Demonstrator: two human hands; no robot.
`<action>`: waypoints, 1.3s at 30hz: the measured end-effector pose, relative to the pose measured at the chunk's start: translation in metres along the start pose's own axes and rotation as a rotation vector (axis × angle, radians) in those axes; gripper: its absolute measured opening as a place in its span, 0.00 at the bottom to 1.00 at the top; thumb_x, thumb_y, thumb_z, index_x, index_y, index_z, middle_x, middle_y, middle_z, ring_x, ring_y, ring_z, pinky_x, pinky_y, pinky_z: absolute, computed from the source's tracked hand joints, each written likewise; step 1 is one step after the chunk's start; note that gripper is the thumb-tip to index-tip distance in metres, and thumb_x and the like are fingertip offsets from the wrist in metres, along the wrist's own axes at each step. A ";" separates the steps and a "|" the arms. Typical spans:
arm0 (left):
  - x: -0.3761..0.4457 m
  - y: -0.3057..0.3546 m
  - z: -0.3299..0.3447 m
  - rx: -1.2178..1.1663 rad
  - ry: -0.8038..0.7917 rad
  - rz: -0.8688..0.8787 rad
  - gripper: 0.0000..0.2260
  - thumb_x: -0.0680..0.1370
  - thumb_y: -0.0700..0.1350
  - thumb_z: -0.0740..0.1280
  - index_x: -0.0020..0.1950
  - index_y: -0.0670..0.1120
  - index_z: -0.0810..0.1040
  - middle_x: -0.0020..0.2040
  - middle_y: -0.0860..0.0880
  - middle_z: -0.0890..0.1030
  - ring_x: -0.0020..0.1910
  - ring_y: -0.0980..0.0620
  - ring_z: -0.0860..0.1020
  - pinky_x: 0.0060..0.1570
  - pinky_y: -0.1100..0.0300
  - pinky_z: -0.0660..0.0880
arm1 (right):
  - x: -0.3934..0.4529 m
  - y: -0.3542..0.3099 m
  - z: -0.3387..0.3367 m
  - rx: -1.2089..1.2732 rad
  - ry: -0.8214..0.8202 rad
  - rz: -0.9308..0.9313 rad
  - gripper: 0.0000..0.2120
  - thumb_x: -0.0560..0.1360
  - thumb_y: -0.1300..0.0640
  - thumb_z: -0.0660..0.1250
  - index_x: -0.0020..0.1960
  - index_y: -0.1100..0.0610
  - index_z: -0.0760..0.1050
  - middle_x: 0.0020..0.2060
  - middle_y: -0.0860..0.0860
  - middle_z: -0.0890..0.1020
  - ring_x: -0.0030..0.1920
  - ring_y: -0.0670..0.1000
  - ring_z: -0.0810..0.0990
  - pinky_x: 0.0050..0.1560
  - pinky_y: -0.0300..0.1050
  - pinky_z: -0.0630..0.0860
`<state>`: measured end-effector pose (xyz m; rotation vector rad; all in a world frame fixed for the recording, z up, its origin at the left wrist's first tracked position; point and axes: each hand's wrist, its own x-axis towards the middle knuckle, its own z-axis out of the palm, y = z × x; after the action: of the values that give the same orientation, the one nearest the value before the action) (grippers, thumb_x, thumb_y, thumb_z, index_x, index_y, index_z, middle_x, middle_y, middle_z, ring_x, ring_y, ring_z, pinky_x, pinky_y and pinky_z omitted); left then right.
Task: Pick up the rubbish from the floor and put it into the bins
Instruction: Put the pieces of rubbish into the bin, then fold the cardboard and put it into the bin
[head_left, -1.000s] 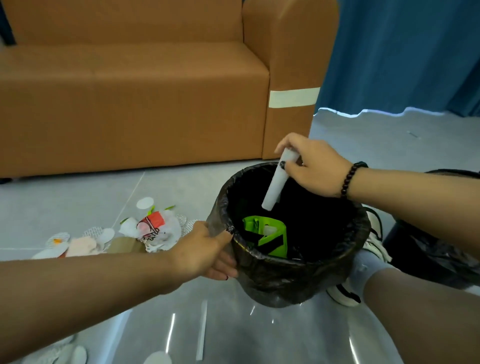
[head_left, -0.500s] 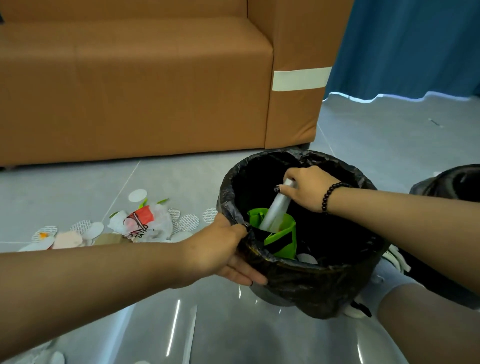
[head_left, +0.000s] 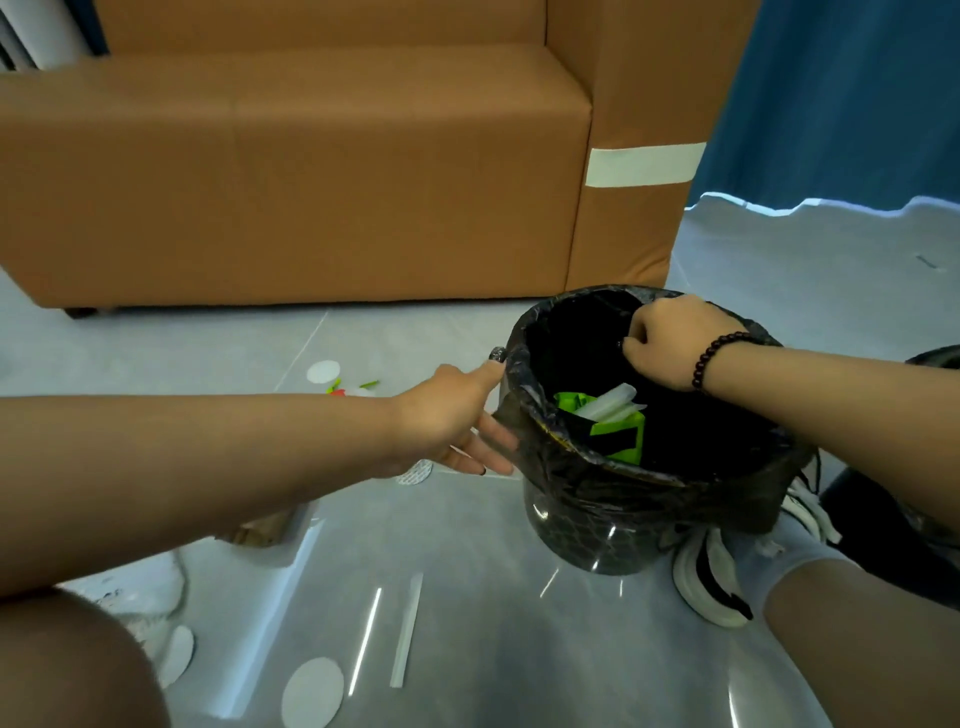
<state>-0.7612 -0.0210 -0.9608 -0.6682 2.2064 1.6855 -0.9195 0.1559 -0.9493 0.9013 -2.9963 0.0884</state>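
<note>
Closest to me, on the grey floor (head_left: 467, 649), I see a flat white paper strip (head_left: 407, 630) lying lengthwise, and a white paper disc (head_left: 312, 699) just left of it at the bottom edge. A second pale disc (head_left: 175, 656) sits beside my left knee. On the right my shoe (head_left: 706, 582), white with black trim, is tucked against the base of the bin.

My left hand (head_left: 451, 421) is at the near-left side of the black-lined bin (head_left: 623, 499): the thumb lies up along the rim and the straight fingers rest against the liner, relaxed rather than clamped. My right hand (head_left: 670, 338), with a dark bead bracelet (head_left: 714, 356) at the wrist, hangs over the far side of the bin's mouth with its fingers curled under; I can't make out anything held in it, though the fingertips are hidden against the dark liner.

Inside the bin, a pale plastic tube (head_left: 605, 405) lies on top of a green and black wrapper (head_left: 613, 431).

Past my left forearm more rubbish is still on the floor: a white disc (head_left: 323, 372) and small green and red scraps (head_left: 348, 388). A patterned disc (head_left: 414, 474) peeks out below my left hand.

Beyond that stands the brown sofa (head_left: 311, 171), a pale tape band (head_left: 644, 165) on its arm, and a blue curtain (head_left: 841, 98) behind on the right.
</note>
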 end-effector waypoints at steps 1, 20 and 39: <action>-0.008 0.000 -0.006 -0.009 0.033 0.012 0.24 0.82 0.58 0.49 0.69 0.41 0.60 0.46 0.42 0.84 0.37 0.45 0.84 0.38 0.56 0.78 | -0.004 -0.006 -0.006 0.016 0.032 -0.007 0.14 0.76 0.51 0.60 0.43 0.59 0.79 0.40 0.57 0.81 0.40 0.58 0.78 0.42 0.48 0.78; -0.150 -0.105 -0.146 -0.075 0.356 -0.144 0.18 0.82 0.56 0.51 0.67 0.46 0.63 0.49 0.42 0.84 0.39 0.45 0.83 0.37 0.57 0.77 | -0.040 -0.229 0.002 0.084 -0.021 -0.526 0.11 0.75 0.52 0.59 0.44 0.53 0.78 0.41 0.51 0.82 0.43 0.55 0.79 0.41 0.46 0.77; -0.139 -0.181 -0.181 -0.299 0.326 -0.099 0.25 0.82 0.50 0.55 0.77 0.48 0.50 0.50 0.43 0.84 0.38 0.48 0.82 0.40 0.58 0.75 | 0.011 -0.381 0.152 0.079 -0.336 -0.442 0.46 0.57 0.38 0.75 0.67 0.53 0.59 0.64 0.54 0.63 0.65 0.57 0.63 0.58 0.54 0.72</action>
<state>-0.5387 -0.2062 -0.9921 -1.1828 2.0927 1.9935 -0.7175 -0.1764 -1.0812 1.7184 -3.0026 0.0538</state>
